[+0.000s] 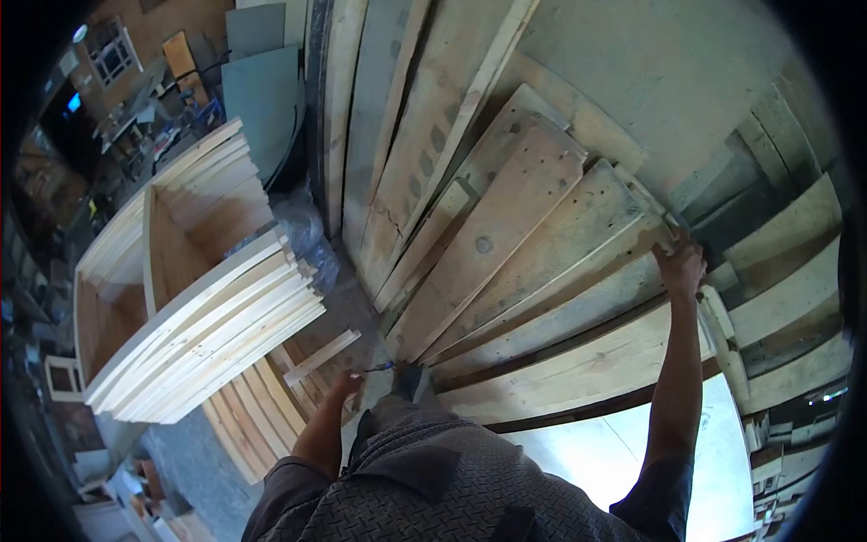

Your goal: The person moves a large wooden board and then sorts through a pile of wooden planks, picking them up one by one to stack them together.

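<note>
My right hand [679,260] is raised to the right, its fingers curled over the top end of a wooden board [578,312]. That board leans in a row with several other boards. Next to it stand a wide plank with a knot [506,230] and a pale plank [569,369]. My left hand [347,388] is low beside my leg, closed around a thin, dark pen-like stick [379,368] with a blue spot near its end. Its fingers are small in view and partly hidden.
A stack of pale slatted wooden frames [217,316] stands on the left, with more lumber below it. Clear plastic wrap [307,239] lies behind the stack. Tall boards [424,135] lean against the wall ahead. A bright white panel [587,456] is at lower right.
</note>
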Available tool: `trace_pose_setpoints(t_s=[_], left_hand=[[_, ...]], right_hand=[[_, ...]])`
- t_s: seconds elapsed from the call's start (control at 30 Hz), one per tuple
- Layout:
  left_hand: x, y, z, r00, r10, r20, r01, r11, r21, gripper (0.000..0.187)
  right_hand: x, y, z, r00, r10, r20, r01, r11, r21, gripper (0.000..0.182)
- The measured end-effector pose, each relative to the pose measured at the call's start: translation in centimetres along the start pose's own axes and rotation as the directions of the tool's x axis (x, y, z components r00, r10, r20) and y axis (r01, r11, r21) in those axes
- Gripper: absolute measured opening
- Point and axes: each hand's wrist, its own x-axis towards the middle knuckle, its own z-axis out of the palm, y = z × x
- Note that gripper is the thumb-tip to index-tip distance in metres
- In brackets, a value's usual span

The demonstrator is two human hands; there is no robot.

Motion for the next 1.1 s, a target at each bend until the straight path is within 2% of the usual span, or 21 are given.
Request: trace_pose_setpoints(t_s=[0.03, 0.1, 0.17, 0.23, 0.37, 0.43, 0.57, 0.63, 0.67, 0.7, 0.73, 0.77, 0.8, 0.83, 0.87, 0.93, 0.97, 1.0, 1.03, 1.07, 1.1], left_hand=[[0.1, -0.3, 0.0, 1.0, -0.016, 0.009, 0.016, 1.0, -0.015, 0.036], [-0.5, -0.7, -0.3, 0.999, -0.05, -0.005, 0.05, 0.999, -0.002, 0.036], [-1.0, -0.7, -1.0, 0.997, -0.076, -0.018, 0.076, 0.997, 0.016, 0.036], [-1.4, -0.9, -1.6, 0.997, -0.076, -0.002, 0.076, 0.997, 0.023, 0.037], [-2.7, 0.1, -3.0, 0.98, -0.198, 0.034, 0.2, 0.974, -0.103, 0.039], [-1.8, -1.5, -2.2, 0.994, -0.098, -0.045, 0.096, 0.995, -0.041, 0.046], [-2.8, -1.0, -1.9, 0.986, -0.165, 0.029, 0.168, 0.972, -0.164, 0.045], [-3.5, 2.2, -2.3, 1.0, -0.019, -0.015, 0.015, 0.965, -0.26, 0.04], [-2.3, 4.0, -2.6, 0.988, 0.142, -0.067, -0.148, 0.984, -0.099, 0.042], [-2.7, 9.1, -3.8, 0.962, 0.212, -0.172, -0.239, 0.959, -0.151, 0.043], [-2.4, 14.2, -6.0, 0.879, 0.46, -0.125, -0.473, 0.875, -0.104, 0.051], [2.3, 16.3, -4.2, 0.772, 0.552, -0.314, -0.634, 0.7, -0.328, 0.066], [-1.2, 24.5, -8.5, 0.685, 0.672, -0.28, -0.717, 0.691, -0.096, 0.083], [-9.1, 36.3, -12.9, 0.455, 0.75, -0.48, -0.845, 0.533, 0.032, 0.094], [-12.3, 40.9, -14.6, 0.398, 0.775, -0.491, -0.861, 0.501, 0.092, 0.096], [-13.5, 44.5, -14.9, 0.334, 0.817, -0.469, -0.878, 0.451, 0.16, 0.099], [-13.4, 45.5, -14.6, 0.258, 0.808, -0.529, -0.907, 0.392, 0.156, 0.099], [-13.5, 46.1, -14.2, 0.185, 0.788, -0.587, -0.93, 0.333, 0.154, 0.099], [-13.4, 45.9, -13.9, 0.182, 0.804, -0.566, -0.933, 0.323, 0.158, 0.099], [-12.7, 45.0, -14.1, 0.157, 0.757, -0.634, -0.879, 0.4, 0.259, 0.095], [-12.0, 44.3, -14.6, 0.115, 0.706, -0.699, -0.808, 0.476, 0.348, 0.091]], right_hand=[[0.3, -0.9, -0.1, 0.995, -0.042, -0.092, 0.035, 0.996, -0.081, 0.063], [2.0, -3.0, 0.8, 0.994, -0.088, -0.067, 0.086, 0.996, -0.029, 0.061], [3.3, -6.5, 2.4, 0.888, -0.403, -0.221, 0.439, 0.886, 0.149, 0.061], [4.2, -11.2, 3.6, 0.866, -0.459, -0.201, 0.496, 0.838, 0.225, 0.065], [6.1, -17.8, 6.7, 0.871, -0.464, -0.162, 0.484, 0.867, 0.121, 0.071], [6.9, -19.3, 9.6, 0.917, -0.394, -0.063, 0.396, 0.918, 0.024, 0.079], [5.4, -21.2, 10.5, 0.943, -0.323, -0.075, 0.318, 0.945, -0.074, 0.085], [4.5, -21.7, 8.3, 0.945, -0.324, -0.032, 0.323, 0.946, -0.037, 0.081], [4.1, -22.2, 7.2, 0.952, -0.306, -0.027, 0.305, 0.952, -0.035, 0.081], [3.8, -22.8, 6.0, 0.941, -0.338, 0.006, 0.338, 0.941, 0.007, 0.075], [3.2, -23.4, 4.7, 0.93, -0.366, 0.037, 0.364, 0.93, 0.052, 0.07], [2.2, -24.2, 2.9, 0.915, -0.4, 0.048, 0.395, 0.915, 0.081, 0.063], [1.2, -25.2, 1.1, 0.901, -0.43, 0.055, 0.423, 0.9, 0.111, 0.057], [-0.4, -25.5, -0.7, 0.891, -0.452, 0.029, 0.439, 0.877, 0.196, 0.053], [-1.6, -26.7, -2.1, 0.863, -0.505, -0.009, 0.488, 0.83, 0.272, 0.05], [-2.6, -27.0, -3.4, 0.814, -0.574, -0.095, 0.522, 0.648, 0.555, 0.054], [-3.0, -26.6, -3.8, 0.833, -0.546, -0.093, 0.497, 0.663, 0.56, 0.054], [-3.5, -26.2, -4.2, 0.808, -0.582, -0.094, 0.463, 0.528, 0.712, 0.057], [-3.9, -25.6, -4.4, 0.777, -0.619, -0.109, 0.41, 0.368, 0.835, 0.06], [-4.2, -24.5, -4.2, 0.791, -0.601, -0.11, 0.399, 0.373, 0.838, 0.06], [-4.5, -22.9, -3.7, 0.788, -0.584, -0.195, 0.481, 0.387, 0.787, 0.057]])
